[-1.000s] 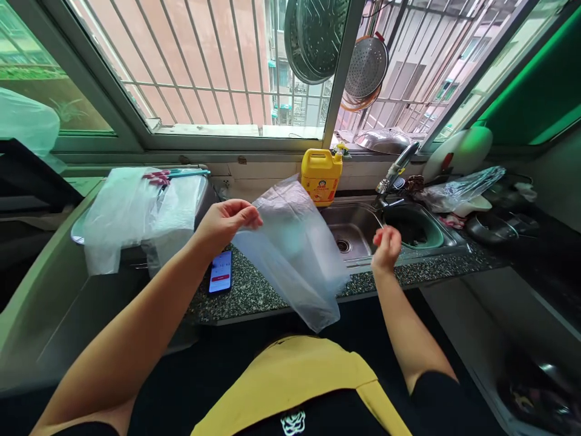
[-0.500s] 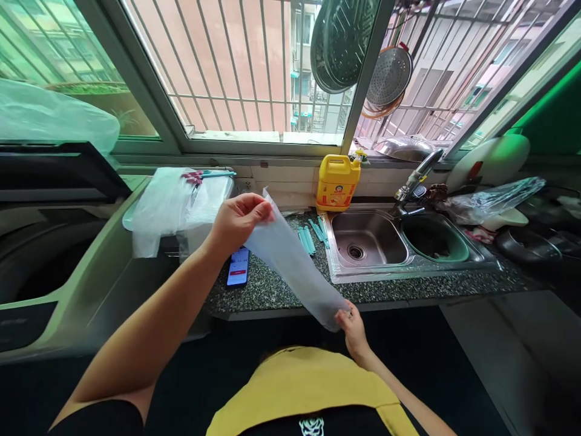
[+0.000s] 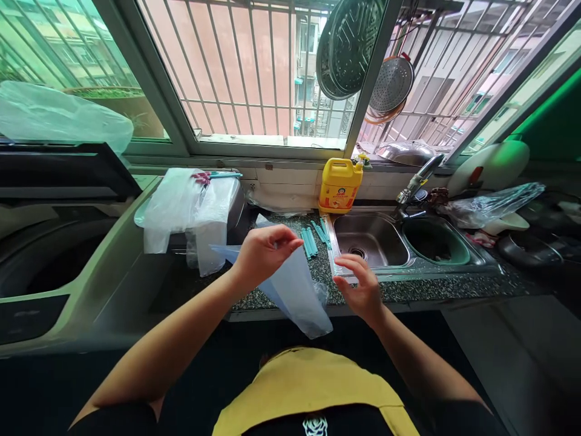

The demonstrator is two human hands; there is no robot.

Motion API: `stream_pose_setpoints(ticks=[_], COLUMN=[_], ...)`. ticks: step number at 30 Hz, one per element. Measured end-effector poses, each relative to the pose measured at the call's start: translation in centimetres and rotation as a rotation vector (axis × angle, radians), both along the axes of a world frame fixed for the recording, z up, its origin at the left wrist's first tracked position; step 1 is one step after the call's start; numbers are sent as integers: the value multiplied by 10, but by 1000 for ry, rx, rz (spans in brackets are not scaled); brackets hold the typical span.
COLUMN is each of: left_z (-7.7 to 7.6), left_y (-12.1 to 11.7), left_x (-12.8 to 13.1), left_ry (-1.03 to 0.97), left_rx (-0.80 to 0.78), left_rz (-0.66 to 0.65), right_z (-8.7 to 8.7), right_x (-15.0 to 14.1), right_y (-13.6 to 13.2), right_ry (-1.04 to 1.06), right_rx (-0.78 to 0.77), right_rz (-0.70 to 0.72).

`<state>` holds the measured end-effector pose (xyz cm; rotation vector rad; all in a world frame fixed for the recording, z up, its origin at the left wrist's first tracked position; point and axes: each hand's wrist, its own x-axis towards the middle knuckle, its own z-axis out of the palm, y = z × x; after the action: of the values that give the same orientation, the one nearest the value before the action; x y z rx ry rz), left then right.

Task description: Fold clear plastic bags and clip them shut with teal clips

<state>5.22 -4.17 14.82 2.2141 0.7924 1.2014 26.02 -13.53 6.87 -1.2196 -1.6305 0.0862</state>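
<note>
A frosted plastic bag (image 3: 290,287) lies across the counter's front edge, its lower end hanging over. Above it is my left hand (image 3: 263,254), thumb and fingertips pinched together; whatever they hold, if anything, is too small to make out. My right hand (image 3: 361,287) is raised by the sink's front left corner, thumb and fingers apart with nothing between them. Several teal plastic strips (image 3: 308,242) rest on the counter between the bag and the sink. The phone is hidden from sight.
More plastic bags (image 3: 175,200) and scissors (image 3: 202,177) lie on a box at left, beside a washing machine (image 3: 104,266). A yellow jug (image 3: 340,188) stands behind the double sink (image 3: 370,233). A green basin (image 3: 436,239) sits in its right bowl.
The plastic bag, stretched between both hands before, now lies over the counter edge. My right hand has let go and risen; my left hand has moved right and lower.
</note>
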Motion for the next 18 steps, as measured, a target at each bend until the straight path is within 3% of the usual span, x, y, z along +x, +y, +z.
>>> stream_pose_setpoints(ticks=[2, 4, 8, 11, 15, 18], left_z=[-2, -2, 2, -3, -39, -70], left_y=[-7, -13, -19, -17, -8, -4], left_x=[10, 18, 13, -17, -66, -78], left_ry=[53, 84, 69, -14, -333, -423], left_rx=[61, 121, 218, 324, 284, 20], left_rz=[36, 61, -9, 14, 184, 43], right_z=[29, 41, 40, 39, 43, 48], right_x=[-24, -43, -51, -40, -21, -10], right_y=[16, 26, 30, 26, 17, 10], right_ry=[-82, -116, -37, 28, 138, 240], right_rx=[74, 102, 89, 83, 36, -10], right_rz=[63, 57, 28, 81, 114, 129])
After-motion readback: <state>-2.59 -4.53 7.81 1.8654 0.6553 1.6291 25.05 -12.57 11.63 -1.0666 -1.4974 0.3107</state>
